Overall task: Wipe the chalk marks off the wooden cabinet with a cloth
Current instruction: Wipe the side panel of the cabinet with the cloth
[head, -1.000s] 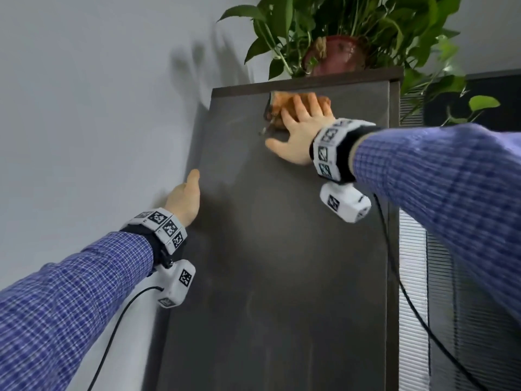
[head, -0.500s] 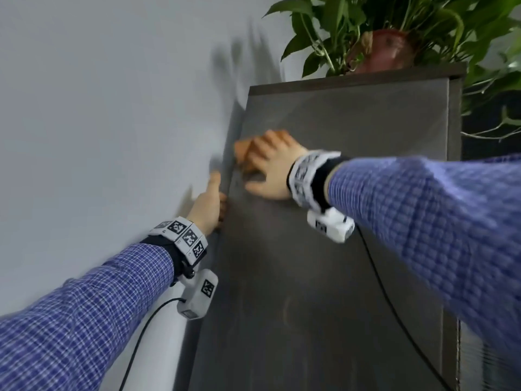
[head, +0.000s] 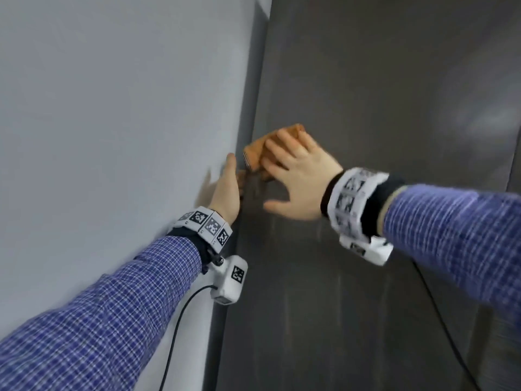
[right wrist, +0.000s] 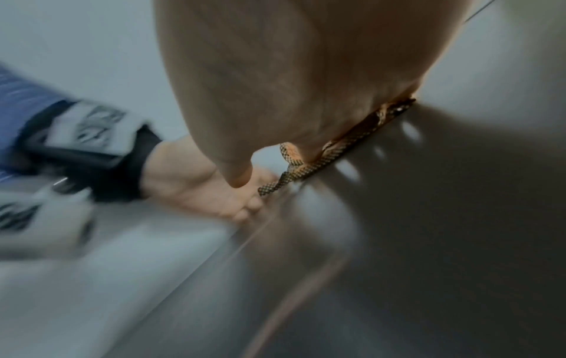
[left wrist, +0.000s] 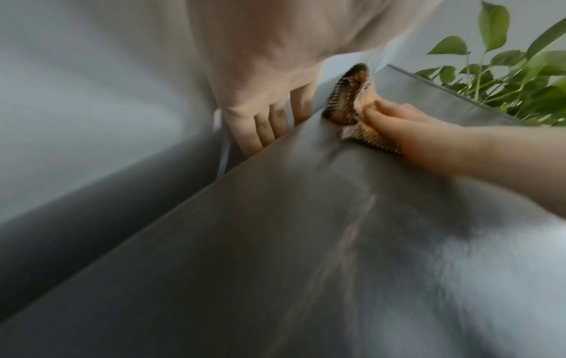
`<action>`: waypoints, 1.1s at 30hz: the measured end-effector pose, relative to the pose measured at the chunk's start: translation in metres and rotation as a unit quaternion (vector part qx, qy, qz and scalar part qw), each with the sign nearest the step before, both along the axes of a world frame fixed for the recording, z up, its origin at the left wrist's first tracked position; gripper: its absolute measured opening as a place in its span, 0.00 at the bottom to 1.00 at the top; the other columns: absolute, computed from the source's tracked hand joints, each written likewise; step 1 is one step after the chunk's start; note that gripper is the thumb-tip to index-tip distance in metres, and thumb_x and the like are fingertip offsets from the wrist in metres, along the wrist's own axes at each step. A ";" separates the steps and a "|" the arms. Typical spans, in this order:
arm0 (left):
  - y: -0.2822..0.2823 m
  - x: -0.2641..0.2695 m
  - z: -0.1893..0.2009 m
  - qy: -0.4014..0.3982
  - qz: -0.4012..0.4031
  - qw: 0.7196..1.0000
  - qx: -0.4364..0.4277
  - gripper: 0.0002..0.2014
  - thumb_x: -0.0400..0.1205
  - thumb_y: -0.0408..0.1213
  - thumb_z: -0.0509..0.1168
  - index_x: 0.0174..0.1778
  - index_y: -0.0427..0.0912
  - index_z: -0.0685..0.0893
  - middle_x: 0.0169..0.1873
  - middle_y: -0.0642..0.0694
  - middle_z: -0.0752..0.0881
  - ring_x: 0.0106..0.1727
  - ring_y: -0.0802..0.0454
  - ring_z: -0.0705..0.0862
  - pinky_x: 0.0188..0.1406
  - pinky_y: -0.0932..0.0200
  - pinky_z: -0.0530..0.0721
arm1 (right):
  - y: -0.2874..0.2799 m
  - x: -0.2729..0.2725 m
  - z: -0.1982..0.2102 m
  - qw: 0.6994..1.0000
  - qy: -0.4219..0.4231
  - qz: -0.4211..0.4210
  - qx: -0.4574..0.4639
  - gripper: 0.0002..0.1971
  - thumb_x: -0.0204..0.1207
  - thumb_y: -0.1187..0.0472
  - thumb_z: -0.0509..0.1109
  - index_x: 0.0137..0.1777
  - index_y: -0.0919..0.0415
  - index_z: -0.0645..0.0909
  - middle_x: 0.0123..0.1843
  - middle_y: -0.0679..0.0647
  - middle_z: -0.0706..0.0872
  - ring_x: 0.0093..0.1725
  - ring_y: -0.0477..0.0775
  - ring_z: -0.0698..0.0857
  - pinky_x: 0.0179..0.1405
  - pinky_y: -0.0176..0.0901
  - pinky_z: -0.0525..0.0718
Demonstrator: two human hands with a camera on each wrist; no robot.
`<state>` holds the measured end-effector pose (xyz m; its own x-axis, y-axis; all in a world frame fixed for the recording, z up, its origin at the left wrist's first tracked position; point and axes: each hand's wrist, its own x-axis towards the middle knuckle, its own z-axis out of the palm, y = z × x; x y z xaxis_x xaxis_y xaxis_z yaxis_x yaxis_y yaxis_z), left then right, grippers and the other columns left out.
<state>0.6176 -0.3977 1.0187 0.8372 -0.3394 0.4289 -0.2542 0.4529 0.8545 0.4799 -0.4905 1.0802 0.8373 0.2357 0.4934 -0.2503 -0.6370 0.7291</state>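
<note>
Mid-wipe: your right hand (head: 298, 176) pressed the cloth (head: 255, 153) flat-fingered at the cabinet (head: 366, 277) left edge; left hand (head: 227, 190), open, steadied it; faint streaks below wanted wiping next.

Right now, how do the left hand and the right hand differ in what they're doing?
The right hand lies flat on the orange cloth, pressing it against the cabinet front; the left hand holds no cloth. The left hand rests at the cabinet's left edge beside the wall, fingers reaching round it; the right hand is on the front face. Both wear wrist bands.
</note>
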 end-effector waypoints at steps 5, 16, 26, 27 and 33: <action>0.010 -0.009 -0.054 0.064 0.001 0.997 0.036 0.30 0.90 0.61 0.43 0.41 0.46 0.82 0.24 0.53 0.87 0.31 0.57 0.85 0.30 0.63 0.78 | 0.011 0.003 -0.143 0.988 0.152 -0.020 -0.019 0.50 0.67 0.26 0.55 0.83 0.60 0.66 0.85 0.61 0.60 0.85 0.68 0.48 0.80 0.71 0.39; 0.026 -0.017 -0.086 0.053 0.008 0.992 0.117 0.38 0.88 0.66 0.40 0.60 0.39 0.86 0.50 0.43 0.88 0.51 0.45 0.84 0.62 0.48 0.77 | -0.010 -0.026 -0.090 0.999 0.049 0.007 0.002 0.48 0.65 0.30 0.59 0.77 0.65 0.74 0.80 0.66 0.70 0.82 0.71 0.61 0.81 0.69 0.51; 0.016 -0.029 -0.115 0.086 0.040 0.988 0.118 0.49 0.61 0.85 0.47 0.65 0.53 0.83 0.73 0.45 0.81 0.74 0.45 0.78 0.82 0.40 0.68 | -0.035 -0.074 -0.148 0.999 0.045 0.001 0.023 0.50 0.66 0.28 0.58 0.81 0.64 0.69 0.84 0.64 0.63 0.85 0.69 0.52 0.81 0.70 0.47; 0.013 -0.024 -0.122 0.089 0.044 0.988 0.119 0.54 0.57 0.85 0.46 0.69 0.53 0.82 0.75 0.46 0.80 0.76 0.45 0.77 0.83 0.39 0.66 | -0.035 -0.078 -0.177 0.995 0.091 0.000 0.026 0.51 0.64 0.28 0.60 0.81 0.64 0.69 0.84 0.64 0.63 0.85 0.69 0.52 0.81 0.70 0.46; 0.024 -0.070 -0.128 0.113 0.054 0.979 0.163 0.46 0.82 0.75 0.41 0.85 0.44 0.69 0.84 0.42 0.69 0.84 0.43 0.67 0.87 0.40 0.57 | -0.042 -0.112 -0.262 0.971 0.233 -0.042 0.032 0.51 0.66 0.30 0.64 0.83 0.63 0.64 0.86 0.60 0.61 0.86 0.63 0.50 0.83 0.64 0.37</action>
<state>0.5481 -0.3734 0.8909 0.9366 -0.3319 0.1125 -0.0737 0.1272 0.9891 0.3682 -0.5324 0.8186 0.9881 0.1385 0.0670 0.0451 -0.6771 0.7345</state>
